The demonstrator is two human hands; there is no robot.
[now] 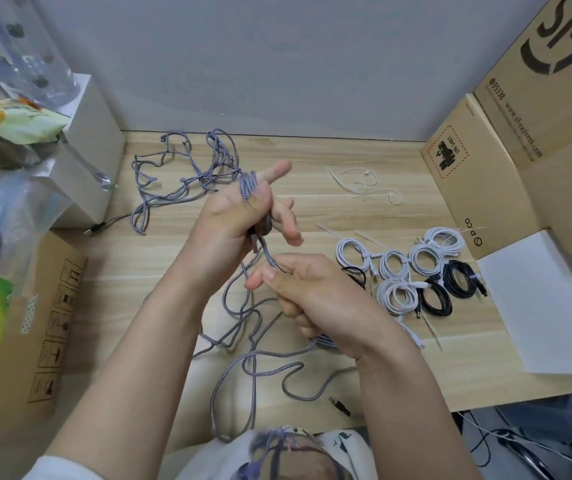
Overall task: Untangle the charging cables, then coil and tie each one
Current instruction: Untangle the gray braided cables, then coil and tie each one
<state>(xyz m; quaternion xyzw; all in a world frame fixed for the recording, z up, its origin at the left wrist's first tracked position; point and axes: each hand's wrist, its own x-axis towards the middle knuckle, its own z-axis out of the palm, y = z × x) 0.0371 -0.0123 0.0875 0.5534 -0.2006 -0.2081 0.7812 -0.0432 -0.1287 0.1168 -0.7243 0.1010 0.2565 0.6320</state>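
The left hand (243, 206) holds the coil; the cable (270, 261) runs down-right into the gripping right hand (312, 292).

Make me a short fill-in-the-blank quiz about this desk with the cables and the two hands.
1. The left hand holds loops of the ___ braided cable.
2. The right hand pinches the ___ cable lower down.
3. Among the coiled cables on the wooden table, the black coils number ___.
Answers: grey; same; two
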